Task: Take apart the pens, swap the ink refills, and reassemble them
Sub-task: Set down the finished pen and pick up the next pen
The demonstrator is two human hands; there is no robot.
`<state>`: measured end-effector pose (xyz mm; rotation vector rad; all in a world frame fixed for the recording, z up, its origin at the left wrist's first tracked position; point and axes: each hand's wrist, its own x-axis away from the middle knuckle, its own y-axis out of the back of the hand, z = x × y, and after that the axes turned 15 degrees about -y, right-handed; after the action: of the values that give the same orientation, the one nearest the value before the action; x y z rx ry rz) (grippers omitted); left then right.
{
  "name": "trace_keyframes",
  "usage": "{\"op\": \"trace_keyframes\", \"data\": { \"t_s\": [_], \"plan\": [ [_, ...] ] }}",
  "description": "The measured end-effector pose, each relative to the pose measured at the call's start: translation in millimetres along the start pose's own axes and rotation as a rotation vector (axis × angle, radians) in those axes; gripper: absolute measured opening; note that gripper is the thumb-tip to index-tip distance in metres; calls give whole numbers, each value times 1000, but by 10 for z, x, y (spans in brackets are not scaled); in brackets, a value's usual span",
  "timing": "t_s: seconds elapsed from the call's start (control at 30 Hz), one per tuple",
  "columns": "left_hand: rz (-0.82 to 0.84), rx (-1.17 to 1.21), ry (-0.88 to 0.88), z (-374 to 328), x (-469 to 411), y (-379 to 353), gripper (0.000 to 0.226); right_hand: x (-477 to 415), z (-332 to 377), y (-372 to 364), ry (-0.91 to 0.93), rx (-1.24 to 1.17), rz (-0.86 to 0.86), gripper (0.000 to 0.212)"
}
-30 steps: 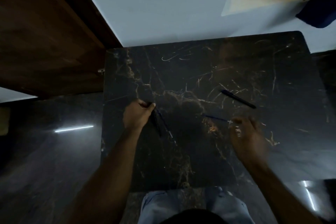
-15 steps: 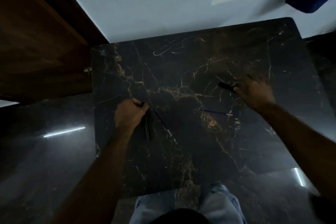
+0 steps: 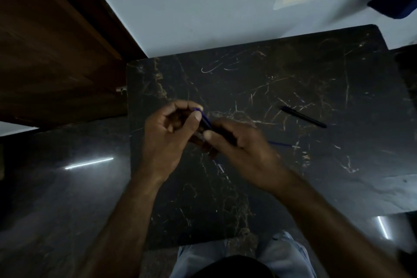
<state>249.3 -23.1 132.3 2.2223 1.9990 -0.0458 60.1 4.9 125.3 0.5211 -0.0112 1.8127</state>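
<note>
Both my hands meet over the middle-left of the black marble table (image 3: 270,88). My left hand (image 3: 167,140) pinches the upper end of a dark blue pen piece (image 3: 204,119) between thumb and fingers. My right hand (image 3: 243,149) grips the lower end of the same piece; what else sits in its palm is hidden. A black pen barrel (image 3: 303,117) lies on the table to the right. A thin blue refill (image 3: 279,143) lies just right of my right hand. A second thin refill with a pale tip (image 3: 220,167) shows on the table below my hands.
A brown wooden door (image 3: 52,52) stands at the left beside a pale wall (image 3: 203,2). A dark blue object (image 3: 397,0) is at the top right. Glossy dark floor (image 3: 56,187) surrounds the table. My light-blue trousers (image 3: 282,255) are at the bottom edge.
My right hand left the black barrel at the right and came back to meet the left hand. My left hand lifted the pen piece off the table; both now hold it.
</note>
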Motion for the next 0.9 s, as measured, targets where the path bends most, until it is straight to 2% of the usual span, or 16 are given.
{"op": "trace_keyframes", "data": {
  "t_s": [0.1, 0.27, 0.4, 0.53, 0.67, 0.73, 0.8, 0.9],
  "plan": [
    [-3, 46, -119, -235, -66, 9, 16, 22, 288, -16, 83, 26, -105, 16],
    [-48, 204, -123, -424, -95, 40, 19, 43, 557, 59, 236, 274, -302, 19],
    [-149, 377, -58, -421, -1, 38, 14, 65, 585, 42, 245, 292, -280, 15],
    [-298, 523, 138, -149, 62, 129, 13, 182, 464, -62, 100, 242, -118, 26],
    [-495, 611, 401, 314, 84, 355, 13, 383, 246, -74, 9, 332, -135, 35],
    [-436, 546, 422, 575, 148, 455, 15, 450, 165, -47, -10, 295, -117, 29],
    [-286, 257, 444, 850, 238, 453, 16, 500, 129, -19, -24, 214, -92, 21],
    [-118, -188, 494, 1287, 341, 363, 22, 555, 126, 14, -53, 87, -103, 21]
  ]
}}
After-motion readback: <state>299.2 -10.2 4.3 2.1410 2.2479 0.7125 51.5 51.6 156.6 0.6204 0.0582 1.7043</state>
